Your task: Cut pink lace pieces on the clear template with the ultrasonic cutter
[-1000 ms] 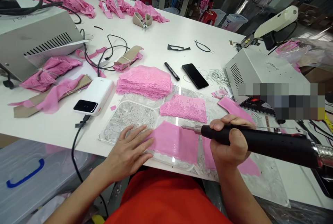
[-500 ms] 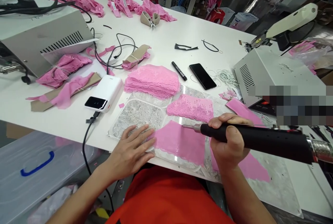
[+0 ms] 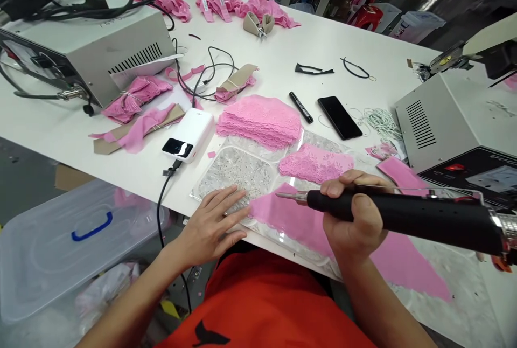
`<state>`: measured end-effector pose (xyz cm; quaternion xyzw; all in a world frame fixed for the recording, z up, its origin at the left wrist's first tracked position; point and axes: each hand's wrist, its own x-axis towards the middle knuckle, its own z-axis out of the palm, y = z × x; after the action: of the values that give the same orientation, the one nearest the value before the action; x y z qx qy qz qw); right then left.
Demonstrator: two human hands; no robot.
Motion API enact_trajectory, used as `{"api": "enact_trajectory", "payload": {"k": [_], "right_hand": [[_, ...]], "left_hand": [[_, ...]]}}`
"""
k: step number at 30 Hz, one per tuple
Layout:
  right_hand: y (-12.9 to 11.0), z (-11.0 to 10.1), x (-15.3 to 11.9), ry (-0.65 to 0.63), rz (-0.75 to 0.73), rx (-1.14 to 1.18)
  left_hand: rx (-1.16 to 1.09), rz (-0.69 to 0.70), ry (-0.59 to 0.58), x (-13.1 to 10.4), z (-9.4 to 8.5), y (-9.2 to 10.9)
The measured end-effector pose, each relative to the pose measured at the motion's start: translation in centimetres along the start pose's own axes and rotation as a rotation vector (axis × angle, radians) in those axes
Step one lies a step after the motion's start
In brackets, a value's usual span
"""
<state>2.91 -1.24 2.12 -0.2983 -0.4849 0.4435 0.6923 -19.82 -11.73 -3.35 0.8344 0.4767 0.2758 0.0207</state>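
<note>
My left hand lies flat with its fingers spread at the front edge of the grey marbled board, fingertips by the left end of a flat pink fabric piece. My right hand is wrapped round a thick black ultrasonic hand tool with a narrow metal tip. That tip points left, over the upper part of the pink fabric; whether it touches cannot be seen. Just beyond it lies a pink lace piece. More flat pink fabric shows to the right, partly behind my right wrist.
Behind the board are a stack of pink lace pieces, a marker and a phone. A white power bank stands left with its cable. Grey machine boxes flank the table; a lidded plastic bin sits below left.
The camera view has turned left, so the table things appear further right. Relative to the fabric, the tool's tip has moved left. My left hand stays flat in nearly the same place.
</note>
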Motion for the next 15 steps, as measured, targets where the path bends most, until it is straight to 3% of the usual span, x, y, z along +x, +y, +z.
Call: {"api": "enact_trajectory", "payload": {"k": [15], "right_hand": [[0.57,0.52,-0.38,-0.074,-0.021,-0.036]], "left_hand": [[0.033,-0.004,-0.003,-0.13,0.26,-0.08]]}}
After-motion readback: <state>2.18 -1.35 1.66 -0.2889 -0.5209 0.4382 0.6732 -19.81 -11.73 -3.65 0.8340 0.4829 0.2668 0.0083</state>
